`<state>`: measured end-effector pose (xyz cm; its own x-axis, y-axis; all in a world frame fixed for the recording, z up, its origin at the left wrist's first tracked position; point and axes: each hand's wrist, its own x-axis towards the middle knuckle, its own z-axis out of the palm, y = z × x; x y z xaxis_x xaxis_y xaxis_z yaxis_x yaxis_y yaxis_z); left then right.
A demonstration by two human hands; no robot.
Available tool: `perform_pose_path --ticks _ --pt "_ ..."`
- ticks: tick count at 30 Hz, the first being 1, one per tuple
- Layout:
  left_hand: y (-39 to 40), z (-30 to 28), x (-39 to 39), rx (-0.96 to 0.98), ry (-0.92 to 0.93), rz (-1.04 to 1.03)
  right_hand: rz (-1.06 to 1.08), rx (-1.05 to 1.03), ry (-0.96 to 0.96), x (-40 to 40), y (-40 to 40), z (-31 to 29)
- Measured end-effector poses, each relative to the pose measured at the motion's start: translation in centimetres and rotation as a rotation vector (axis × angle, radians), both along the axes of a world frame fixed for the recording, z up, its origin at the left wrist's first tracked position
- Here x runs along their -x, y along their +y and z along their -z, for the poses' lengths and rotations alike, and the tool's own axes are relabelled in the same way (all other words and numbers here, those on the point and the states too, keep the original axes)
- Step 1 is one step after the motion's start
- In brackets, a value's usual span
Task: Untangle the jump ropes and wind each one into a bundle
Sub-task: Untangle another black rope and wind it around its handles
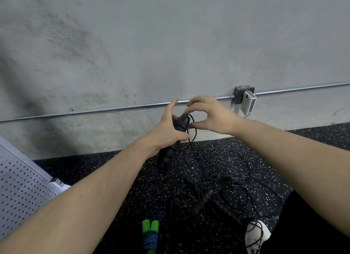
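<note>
Above the speckled floor (117, 170) we find open air around both raised arms. Below us, tangled black ropes (212, 195), a green-handled rope bundle (150, 233) and a white shoe (255, 234) obstruct; a perforated panel (22, 187) closes the left.

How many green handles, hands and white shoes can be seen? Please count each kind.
green handles: 2
hands: 2 (left hand gripping a black handle; right hand)
white shoe: 1
Total: 5

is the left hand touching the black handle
Touching: the head view shows the left hand wrapped around the black handle, palm and thumb against it.
</note>
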<state>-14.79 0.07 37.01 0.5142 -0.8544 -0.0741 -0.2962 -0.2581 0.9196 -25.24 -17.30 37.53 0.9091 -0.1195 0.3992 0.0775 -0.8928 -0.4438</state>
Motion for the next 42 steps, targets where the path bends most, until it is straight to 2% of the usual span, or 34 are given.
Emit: perform_pose_path --ticks 4,10,13,15,19,22,26,30,35,38,42 --pt "0.9 0.0 -0.4 -0.007 -0.022 0.024 -0.062 -0.106 0.124 -1.0 1.8 0.3" --pt "2.1 -0.2 -0.9 0.058 0.020 0.089 -0.097 -0.523 0.232 -1.7 3.2 -0.1" --pt "2.7 -0.2 -1.1 0.055 0.095 0.133 -0.051 -0.514 0.331 -2.1 3.4 -0.5" --pt "2.8 0.1 -0.8 0.097 0.177 0.066 0.010 -0.509 0.289 -2.7 3.6 -0.5" --pt "3.1 0.7 -0.8 0.082 0.460 -0.094 0.114 -0.706 0.096 -3.7 3.5 -1.0" --pt "4.2 1.1 -0.7 0.005 0.547 -0.015 0.193 -0.806 0.031 -3.9 3.4 -1.4" --pt "4.8 1.5 -0.2 0.012 0.725 0.062 0.286 -0.862 -0.004 -4.1 3.3 -1.6" --pt "4.8 1.8 -0.1 0.007 0.657 0.052 0.351 -0.867 -0.035 -4.1 3.4 -1.8" --pt "3.9 2.3 -0.8 0.253 0.648 -0.169 0.305 -1.051 0.009 -3.4 2.6 -2.0" --pt "3.1 2.8 -1.4 0.418 0.626 -0.336 0.267 -0.933 0.147 -2.5 2.5 -1.6" --pt "2.0 2.4 -2.3 0.524 0.745 -0.630 0.137 -0.561 0.279 -2.0 4.6 -0.8"
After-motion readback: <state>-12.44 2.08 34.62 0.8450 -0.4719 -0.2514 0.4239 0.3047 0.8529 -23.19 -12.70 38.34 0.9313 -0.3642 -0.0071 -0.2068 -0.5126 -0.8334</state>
